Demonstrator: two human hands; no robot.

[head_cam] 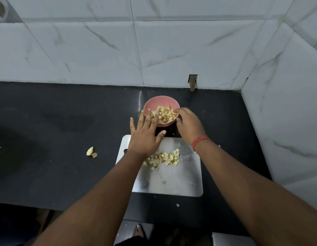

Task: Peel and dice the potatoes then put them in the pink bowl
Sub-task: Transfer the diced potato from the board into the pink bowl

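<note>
A pink bowl (155,102) stands on the black counter just beyond the cutting board, holding a heap of diced potato (165,114). My left hand (145,134) hovers at the bowl's near left side with its fingers straight and spread, fingertips over the rim. Over the bowl's right rim is my right hand (188,126), fingers bent downward toward the cubes; whether it holds any is hidden. A second pile of potato cubes (165,158) lies on the steel cutting board (180,181), between my forearms.
Two potato scraps (91,152) lie on the black counter (56,132) to the left of the board. One stray cube (177,205) sits near the counter's front edge. Tiled walls close in behind and on the right.
</note>
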